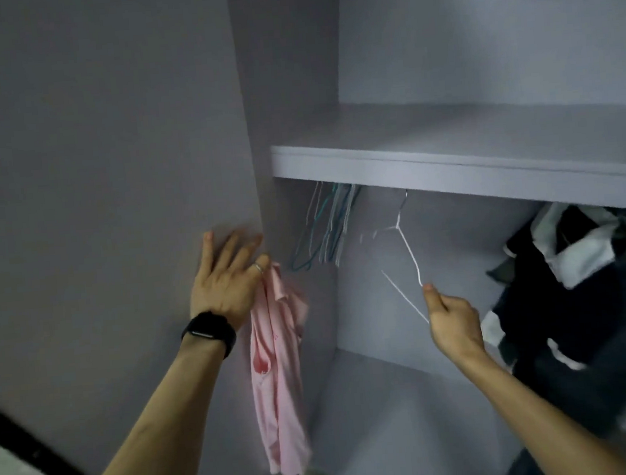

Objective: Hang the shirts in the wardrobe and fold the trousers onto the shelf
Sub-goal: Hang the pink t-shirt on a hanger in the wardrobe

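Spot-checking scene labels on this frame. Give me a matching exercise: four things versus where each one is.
Things:
1. pink shirt
2. white hanger
3. bunch of hangers
4. dark clothes

Places:
A. held by the right hand
B. below the shelf, far right
C. hanging from the left hand
D. below the shelf, left end

Pairs: 1-C, 2-A, 3-D, 4-B

The shelf (448,168) hides where the hangers (326,232) hook, and blurred dark clothes (572,310) run off the right edge.
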